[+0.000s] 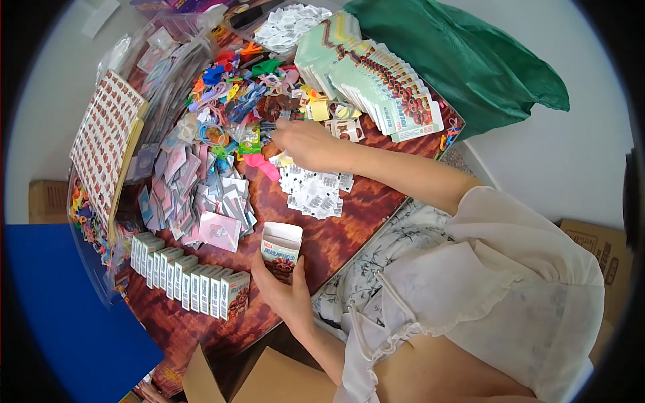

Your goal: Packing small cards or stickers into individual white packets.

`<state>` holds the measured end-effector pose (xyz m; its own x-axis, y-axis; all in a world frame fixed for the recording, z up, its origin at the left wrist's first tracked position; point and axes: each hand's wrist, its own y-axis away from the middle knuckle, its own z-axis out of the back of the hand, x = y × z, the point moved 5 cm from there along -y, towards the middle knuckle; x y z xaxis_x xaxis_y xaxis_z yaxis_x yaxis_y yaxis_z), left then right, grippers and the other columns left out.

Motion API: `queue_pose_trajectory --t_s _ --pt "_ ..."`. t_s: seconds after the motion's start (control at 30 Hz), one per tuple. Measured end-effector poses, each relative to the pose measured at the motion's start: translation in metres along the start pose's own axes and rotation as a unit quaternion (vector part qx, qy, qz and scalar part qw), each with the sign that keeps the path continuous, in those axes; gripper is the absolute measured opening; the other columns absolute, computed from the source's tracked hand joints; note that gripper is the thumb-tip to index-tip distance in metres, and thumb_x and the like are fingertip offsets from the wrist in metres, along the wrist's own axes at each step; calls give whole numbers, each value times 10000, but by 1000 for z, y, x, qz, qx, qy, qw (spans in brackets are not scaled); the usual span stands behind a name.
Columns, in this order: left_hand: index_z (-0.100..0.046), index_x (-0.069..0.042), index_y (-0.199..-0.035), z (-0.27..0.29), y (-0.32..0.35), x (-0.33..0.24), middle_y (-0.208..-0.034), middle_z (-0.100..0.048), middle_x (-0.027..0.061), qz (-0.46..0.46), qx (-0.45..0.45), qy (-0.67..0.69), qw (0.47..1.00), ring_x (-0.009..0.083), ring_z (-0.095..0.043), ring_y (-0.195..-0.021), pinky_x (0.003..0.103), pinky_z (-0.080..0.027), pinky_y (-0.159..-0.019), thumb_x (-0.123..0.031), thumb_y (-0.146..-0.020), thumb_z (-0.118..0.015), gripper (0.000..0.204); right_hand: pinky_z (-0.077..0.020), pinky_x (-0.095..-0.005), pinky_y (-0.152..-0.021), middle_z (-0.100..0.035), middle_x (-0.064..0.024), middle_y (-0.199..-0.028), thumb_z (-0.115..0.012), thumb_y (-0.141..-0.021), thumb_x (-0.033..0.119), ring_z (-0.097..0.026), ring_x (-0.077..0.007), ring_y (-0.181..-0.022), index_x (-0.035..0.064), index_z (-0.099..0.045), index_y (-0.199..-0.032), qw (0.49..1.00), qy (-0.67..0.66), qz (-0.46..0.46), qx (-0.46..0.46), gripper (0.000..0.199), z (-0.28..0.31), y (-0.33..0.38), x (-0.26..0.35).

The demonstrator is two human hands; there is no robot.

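Observation:
My left hand (287, 293) grips a small printed carton (279, 254) upright near the table's edge, its flap end open and facing up. My right hand (306, 144) reaches over the heap of colourful small pieces (235, 91), its fingers drawn together. What they pinch, if anything, is too small to make out. Just below that hand lies a pile of small white printed packets (314, 188). Left of it spreads a heap of cards in clear sleeves (185, 176), with one pink card (220, 231) nearest the carton.
A row of closed cartons (195, 281) stands along the table's left part. Flat, unfolded cartons (386, 87) fan out at the back beside a green bag (463, 60). A sticker sheet stack (107, 144) leans at left. Cardboard boxes (282, 379) stand below; another person's hand (153, 392) shows lower left.

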<state>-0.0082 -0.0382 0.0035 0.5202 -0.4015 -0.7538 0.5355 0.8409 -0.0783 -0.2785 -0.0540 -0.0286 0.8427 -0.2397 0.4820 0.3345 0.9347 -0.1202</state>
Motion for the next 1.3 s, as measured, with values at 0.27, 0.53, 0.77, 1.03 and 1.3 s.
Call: queue_pose_trajectory --t_s 0.27,0.53,0.77,1.03,1.3 --pt "-468 40 -1319 3 2 3 -1228 -547 231 5 -10 -10 1000 406 -524 -1136 453 -414 -965 -61 -731 -794 680 -484 -288 -628 -651 -38 -860 -721 -798 51 -625 -108 -786 17 -612 -985 929 -364 -66 12 219 14 22 -22" --pt "-432 31 -1336 -6 0 -13 -1250 -532 238 -20 -10 -32 999 443 -509 -1162 477 -416 -956 -80 -735 -801 714 -421 -191 -487 -655 -6 -793 -715 -836 57 -568 -38 -611 24 -653 -973 687 -687 -169 164 153 0 61 40" --pt "-405 36 -1320 -6 5 -17 -1309 -491 263 -18 -30 -71 997 464 -490 -1204 501 -430 -954 -91 -740 -794 710 -504 -332 -602 -637 -55 -810 -647 -829 74 -645 -190 -698 37 -613 -973 957 -283 54 33 152 12 72 93" --pt "-409 29 -1310 -2 8 -11 -1328 -481 268 -17 -64 -73 995 463 -489 -1216 502 -433 -969 -113 -735 -810 716 -519 -426 -710 -627 -93 -1033 -630 -839 138 -626 -303 -910 63 -608 -1063 952 -258 95 134 237 16 67 126" --pt "-411 36 -1301 -7 14 7 -1175 -584 183 113 -115 187 969 264 -607 -1060 351 -515 -846 -89 -743 -838 714 -502 -368 -679 -652 -42 -924 -718 -797 107 -602 -229 -843 79 -629 -980 930 -229 225 -177 205 42 86 120"
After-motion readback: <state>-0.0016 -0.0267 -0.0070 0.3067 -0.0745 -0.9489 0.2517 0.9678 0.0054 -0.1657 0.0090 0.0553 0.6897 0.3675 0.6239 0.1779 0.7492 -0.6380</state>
